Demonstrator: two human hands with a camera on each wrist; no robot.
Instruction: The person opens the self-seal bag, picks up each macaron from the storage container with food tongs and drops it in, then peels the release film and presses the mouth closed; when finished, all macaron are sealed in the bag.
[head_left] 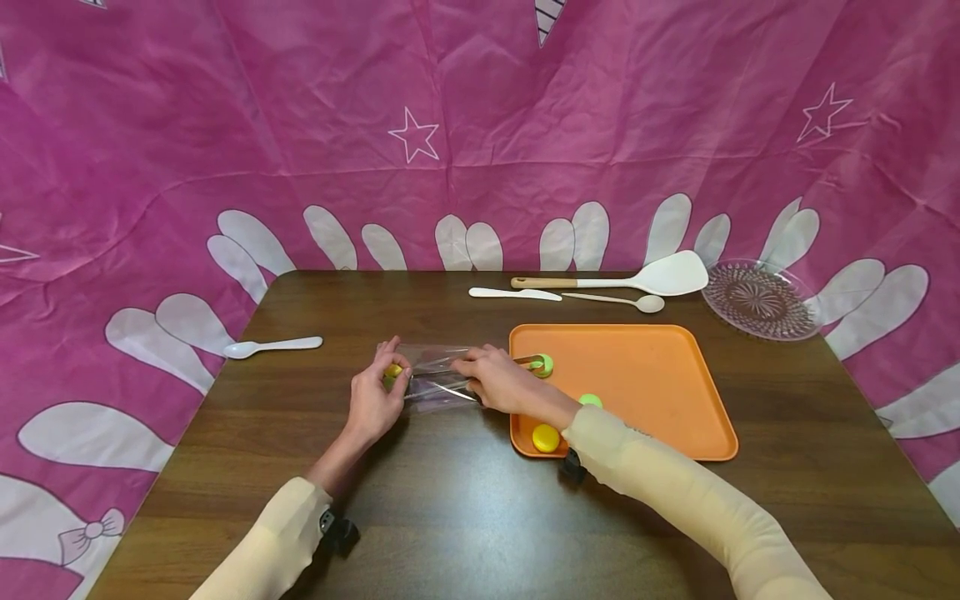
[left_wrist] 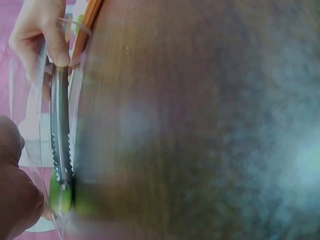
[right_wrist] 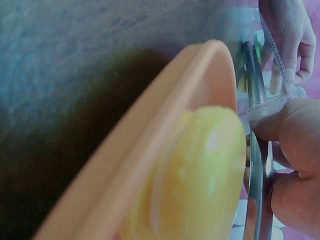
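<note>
Between my hands stretches a clear plastic bag [head_left: 442,404]. My left hand [head_left: 375,396] pinches its far left end, beside a yellow macaron-like piece [head_left: 393,370]. Metal tongs [left_wrist: 61,110] reach lengthwise into the bag, gripped by my right hand [head_left: 498,382] near the bag's mouth. At the serrated tips of the tongs sits a green macaron-like piece [left_wrist: 61,197], low in the bag in the left wrist view. The tongs' handle end passes over the orange tray's left edge.
On the orange tray [head_left: 645,375] lie a yellow macaron [head_left: 546,437] and green ones [head_left: 591,400]. Behind it are a white knife [head_left: 517,293], a wooden spoon [head_left: 648,304], a spatula [head_left: 675,273] and a glass plate [head_left: 761,300]. A white spoon [head_left: 273,346] lies left.
</note>
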